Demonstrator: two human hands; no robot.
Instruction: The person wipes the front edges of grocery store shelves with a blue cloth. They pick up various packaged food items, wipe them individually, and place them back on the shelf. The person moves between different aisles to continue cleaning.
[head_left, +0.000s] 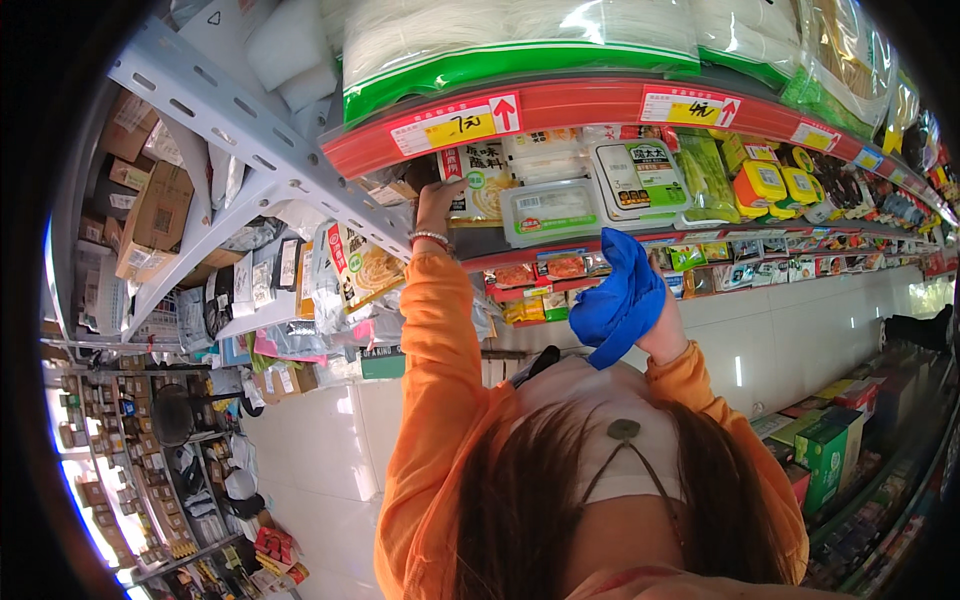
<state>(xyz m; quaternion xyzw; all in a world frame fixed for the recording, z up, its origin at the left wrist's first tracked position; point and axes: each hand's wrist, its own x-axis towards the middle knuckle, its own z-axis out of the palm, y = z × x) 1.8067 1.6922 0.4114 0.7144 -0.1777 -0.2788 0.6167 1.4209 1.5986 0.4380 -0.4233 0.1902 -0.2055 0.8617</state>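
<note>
My left hand (436, 208) reaches onto a shelf and grips the left edge of a printed sauce packet (487, 196), its thumb over the front. The fingers behind the packet are hidden. A bunched blue cloth (621, 300) is in my right hand (666, 328), held in front of the shelf edge; the cloth hides part of that hand. To the right of the packet lie a clear plastic food tray (551, 211) and a white-and-green food box (641, 180). A similar sauce packet (361, 266) is left of my forearm, beyond the metal upright.
A red price rail (577, 105) runs above my hands, below large bags of noodles (525, 34). A slotted metal upright (300, 176) stands close left, beside racks with cardboard parcels (161, 221). Yellow tubs (761, 184) are further right. Boxes (825, 450) stand behind on the right.
</note>
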